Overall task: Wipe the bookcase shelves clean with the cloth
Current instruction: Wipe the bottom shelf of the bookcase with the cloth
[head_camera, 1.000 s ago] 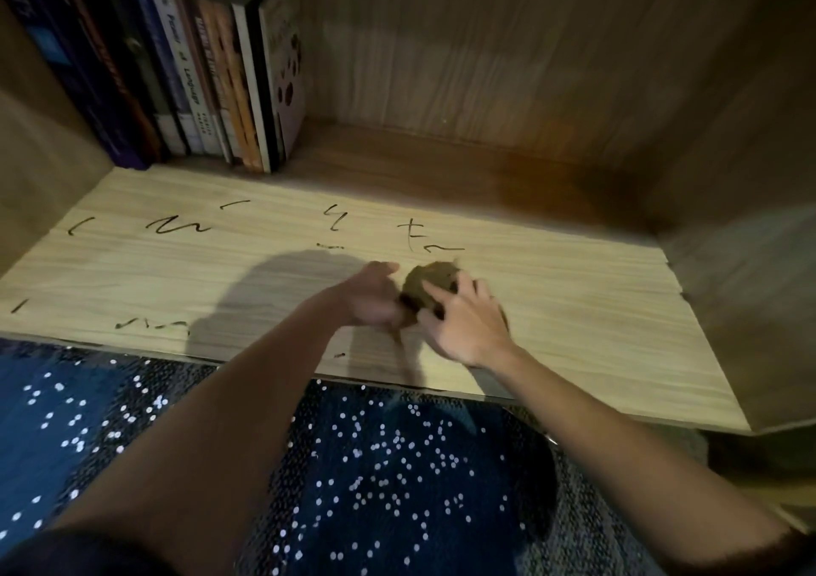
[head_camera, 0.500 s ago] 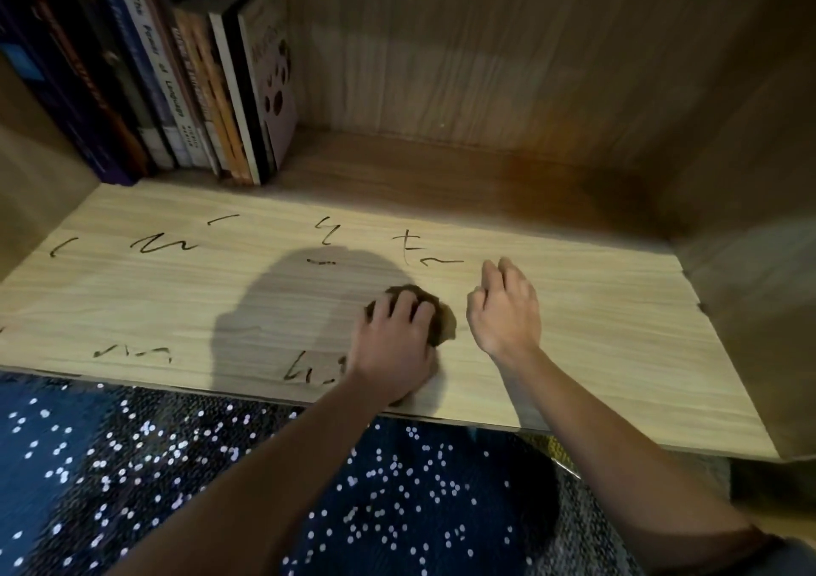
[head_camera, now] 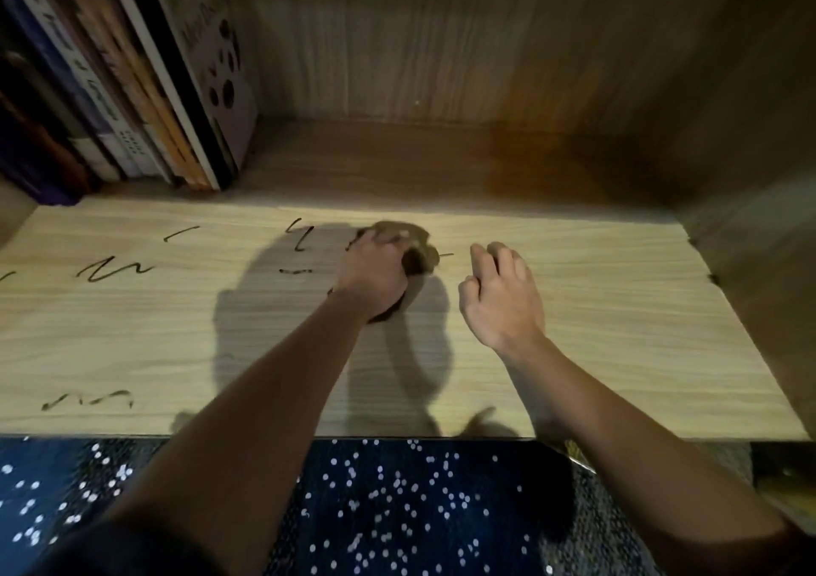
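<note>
My left hand (head_camera: pixel 375 273) presses a crumpled brown cloth (head_camera: pixel 417 246) onto the light wooden shelf (head_camera: pixel 618 319), near its middle and towards the back. The cloth covers part of a dark scribble; a short stroke sticks out to its right. My right hand (head_camera: pixel 501 299) rests on the shelf just right of the cloth, fingers loosely curled, holding nothing. Dark pen-like marks (head_camera: pixel 112 268) lie on the shelf to the left, with more near the front edge (head_camera: pixel 88 399).
A row of upright books (head_camera: pixel 145 89) stands at the back left of the shelf. Wooden back and side panels (head_camera: pixel 750 222) close the compartment. Below the shelf's front edge lies dark blue fabric with white dots (head_camera: pixel 397 509).
The cloth passed from my right hand to my left. My left hand has pushed it away from the front, up onto the scribble at the back. My right hand let go and rests beside it.
</note>
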The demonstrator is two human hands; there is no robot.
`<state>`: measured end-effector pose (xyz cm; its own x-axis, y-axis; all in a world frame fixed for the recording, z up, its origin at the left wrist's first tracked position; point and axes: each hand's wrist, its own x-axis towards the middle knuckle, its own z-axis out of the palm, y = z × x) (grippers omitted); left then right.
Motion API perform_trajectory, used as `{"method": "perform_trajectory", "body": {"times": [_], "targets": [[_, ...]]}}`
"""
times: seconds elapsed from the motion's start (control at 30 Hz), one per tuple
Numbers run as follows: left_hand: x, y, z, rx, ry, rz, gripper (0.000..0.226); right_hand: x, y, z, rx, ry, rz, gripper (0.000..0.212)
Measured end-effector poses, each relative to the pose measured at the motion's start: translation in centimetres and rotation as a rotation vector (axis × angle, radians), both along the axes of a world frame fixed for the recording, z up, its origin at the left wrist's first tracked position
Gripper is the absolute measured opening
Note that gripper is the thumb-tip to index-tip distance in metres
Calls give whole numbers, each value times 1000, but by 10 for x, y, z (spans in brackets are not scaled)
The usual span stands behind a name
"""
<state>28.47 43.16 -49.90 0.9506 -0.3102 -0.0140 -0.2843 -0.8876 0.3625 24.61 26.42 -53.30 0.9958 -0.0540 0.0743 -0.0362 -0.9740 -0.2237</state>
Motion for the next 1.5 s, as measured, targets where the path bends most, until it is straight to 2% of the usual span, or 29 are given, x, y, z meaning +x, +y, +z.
{"method": "perform_trajectory", "body": {"times": [0.07, 0.13, 0.33, 0.5, 0.53, 0.67, 0.73, 0.83, 0.93, 1.03, 1.13, 1.23, 1.3, 1.37, 1.5], "targets": [[-20, 18, -3, -44, 3, -178, 44, 0, 0, 0, 10, 7, -1, 61], [-18, 36, 3, -32, 81, -253, 44, 0, 0, 0, 0, 10, 4, 62], [37, 15, 10, 111, 98, 24, 54, -1, 1, 0, -20, -8, 7, 61], [-5, 28, 11, 23, 147, -278, 47, -2, -1, 1, 9, 6, 0, 61], [-10, 38, 10, 16, 144, -286, 46, -2, -1, 1, 6, 9, 2, 61], [18, 35, 10, 163, 102, -75, 48, -2, 1, -1, -29, -5, 4, 63], [31, 6, 9, 147, 155, 32, 46, -2, -1, -4, -36, -12, 2, 69], [15, -21, 5, 64, 165, -101, 43, -1, -2, -4, -43, -37, 7, 75], [-13, 3, 10, 9, 145, -204, 48, 0, 2, 1, -25, -21, 1, 71], [12, 33, 8, 82, 109, -42, 49, -1, 3, 1, -22, -23, 4, 70], [48, 24, 3, 83, 188, 120, 50, -1, 1, -2, -40, -25, 2, 69], [34, -13, 3, 16, 177, 20, 39, 0, -2, -3, -34, -30, 4, 71], [8, -16, 3, 4, 136, -128, 42, -1, -2, -1, -19, -26, 6, 73], [-7, 3, 8, -41, 133, -208, 45, -2, -1, -1, -2, -24, -5, 65], [29, 28, 13, -25, 146, -2, 44, -2, 3, 1, -16, -29, -5, 60]]}}
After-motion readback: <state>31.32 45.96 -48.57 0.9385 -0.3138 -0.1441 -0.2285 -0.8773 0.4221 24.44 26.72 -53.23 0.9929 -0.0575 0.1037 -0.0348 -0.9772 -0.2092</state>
